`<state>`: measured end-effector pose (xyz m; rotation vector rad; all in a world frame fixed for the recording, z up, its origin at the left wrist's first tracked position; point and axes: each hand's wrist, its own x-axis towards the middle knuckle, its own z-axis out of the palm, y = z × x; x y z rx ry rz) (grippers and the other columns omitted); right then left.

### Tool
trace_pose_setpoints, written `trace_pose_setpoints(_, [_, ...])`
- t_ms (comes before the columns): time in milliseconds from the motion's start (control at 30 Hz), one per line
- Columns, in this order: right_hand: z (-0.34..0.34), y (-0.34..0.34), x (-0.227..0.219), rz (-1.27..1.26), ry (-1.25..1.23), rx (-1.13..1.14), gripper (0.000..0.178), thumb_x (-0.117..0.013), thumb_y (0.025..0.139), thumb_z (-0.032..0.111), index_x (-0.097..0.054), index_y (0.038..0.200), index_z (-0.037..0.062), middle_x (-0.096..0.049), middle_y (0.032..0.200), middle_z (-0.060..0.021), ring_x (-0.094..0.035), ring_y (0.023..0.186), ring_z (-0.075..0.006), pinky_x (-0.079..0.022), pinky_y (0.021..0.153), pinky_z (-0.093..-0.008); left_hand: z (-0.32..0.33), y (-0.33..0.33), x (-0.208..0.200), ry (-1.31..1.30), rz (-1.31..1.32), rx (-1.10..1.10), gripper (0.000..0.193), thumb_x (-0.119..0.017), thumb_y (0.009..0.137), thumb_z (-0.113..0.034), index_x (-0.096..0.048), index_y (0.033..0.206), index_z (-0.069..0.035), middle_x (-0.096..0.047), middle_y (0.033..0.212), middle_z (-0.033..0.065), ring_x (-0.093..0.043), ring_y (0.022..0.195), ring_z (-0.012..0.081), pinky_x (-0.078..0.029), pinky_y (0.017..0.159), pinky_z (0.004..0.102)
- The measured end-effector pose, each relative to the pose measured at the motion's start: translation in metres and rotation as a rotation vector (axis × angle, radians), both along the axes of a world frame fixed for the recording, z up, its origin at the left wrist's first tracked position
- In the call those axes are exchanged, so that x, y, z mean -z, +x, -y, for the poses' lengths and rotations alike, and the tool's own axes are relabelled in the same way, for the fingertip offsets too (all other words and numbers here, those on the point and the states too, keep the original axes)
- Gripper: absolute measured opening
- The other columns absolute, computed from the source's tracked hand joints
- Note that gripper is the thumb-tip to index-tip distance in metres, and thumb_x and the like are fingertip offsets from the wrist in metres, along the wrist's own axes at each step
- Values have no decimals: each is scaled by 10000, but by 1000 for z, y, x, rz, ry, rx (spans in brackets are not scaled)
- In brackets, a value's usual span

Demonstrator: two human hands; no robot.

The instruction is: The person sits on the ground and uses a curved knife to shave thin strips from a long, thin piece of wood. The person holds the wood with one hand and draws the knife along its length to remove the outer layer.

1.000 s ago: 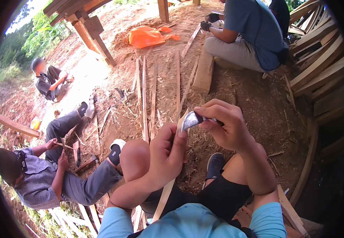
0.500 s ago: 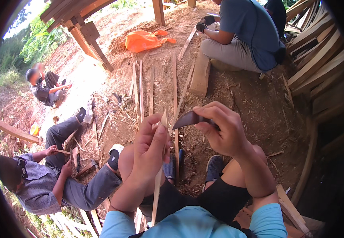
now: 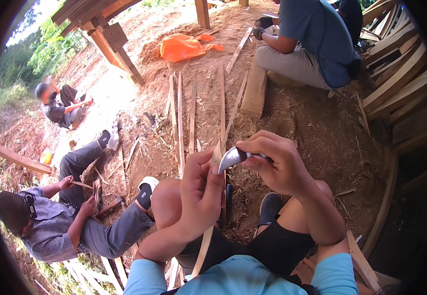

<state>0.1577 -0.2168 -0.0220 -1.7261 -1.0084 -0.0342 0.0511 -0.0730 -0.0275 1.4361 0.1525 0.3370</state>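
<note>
My left hand (image 3: 201,187) is closed around a thin pale wooden strip (image 3: 203,250), whose pointed upper end sticks up past the fingers. The strip runs down below the hand toward my lap. In my right hand (image 3: 277,164) is a short knife with a curved blade (image 3: 231,159), its handle mostly hidden by the fingers. The blade's tip lies against or very close to the strip's upper end, beside my left thumb. Both hands are held above my knees.
Several long wooden strips (image 3: 193,115) lie on the dirt ahead, near an orange plastic bag (image 3: 184,47). A person sits on a wooden block (image 3: 254,93) at the far right. Another person with a hammer (image 3: 110,205) nearby sits at left. Curved planks (image 3: 400,64) are stacked at right.
Both hands have shifted slightly, the left one right and a little lower. The blade has turned, its face now catching the light, and its tip has come to the strip's upper end.
</note>
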Motion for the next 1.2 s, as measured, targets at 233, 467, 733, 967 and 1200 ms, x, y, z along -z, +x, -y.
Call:
trace_pose_setpoints(233, [-4, -4, 3, 28, 74, 73, 181, -677, 790, 50, -647, 968, 37, -622, 819, -108, -626, 674, -273, -487, 589, -336, -1, -3, 1, 49, 42, 25, 273, -416, 999, -144, -371, 1249, -43, -525, 769, 17, -416, 496, 13, -326, 412, 160])
trace_pose_setpoints(467, [-5, 3, 11, -65, 162, 315, 161, -665, 846, 92, -636, 984, 15, -633, 834, -97, -627, 699, -190, -473, 613, -276, 21, -21, 5, 199, -10, 206, 266, -528, 953, -146, -451, 1175, -21, -558, 764, 22, -492, 543, 29, -396, 455, 178])
trace_pose_setpoints(733, [5, -4, -4, 39, 137, 92, 208, -696, 811, 82, -639, 998, 12, -630, 835, -110, -634, 728, -209, -482, 622, -285, -9, -5, -15, -69, -125, 127, 466, -627, 897, -117, -306, 1231, -63, -599, 878, 66, -544, 636, 32, -383, 497, 144])
trace_pose_setpoints(967, [1, -12, 1, 24, 78, 17, 212, -689, 813, 81, -636, 1009, 19, -611, 807, -109, -636, 685, -238, -493, 596, -307, -23, -8, -18, -218, -123, 289, 282, -465, 981, -219, -364, 1204, -81, -647, 882, 136, -579, 564, 92, -430, 454, 179])
trace_pose_setpoints(1200, [3, -7, -1, 41, 96, -37, 206, -675, 825, 76, -634, 1016, 7, -623, 834, -117, -646, 706, -241, -503, 617, -313, -34, -3, -21, -440, -171, 400, 228, -400, 1002, -247, -409, 1166, -89, -666, 817, 169, -586, 488, 143, -431, 419, 193])
